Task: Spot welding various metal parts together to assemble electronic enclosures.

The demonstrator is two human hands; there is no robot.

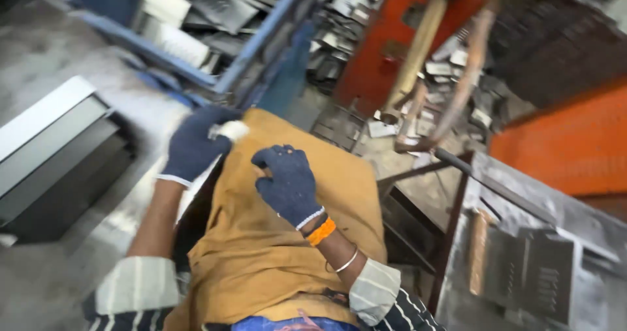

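Observation:
My left hand (pixel 194 147), in a dark blue knit glove, is closed on a small pale object (pixel 230 130) at the far left edge of a mustard-yellow cloth (pixel 261 252). My right hand (pixel 287 182), gloved the same way, rests on the cloth's upper middle with fingers bent and apart, holding nothing that I can see. An orange band and a thin metal bangle circle the right wrist. The cloth lies draped over a dark surface in front of me.
A blue metal bin (pixel 215 27) full of grey sheet-metal parts stands at the back. Grey stacked panels (pixel 55 148) lie left. A metal table (pixel 535 252) with slotted plates stands right. An orange machine (pixel 385 50) and scattered metal scraps fill the back right.

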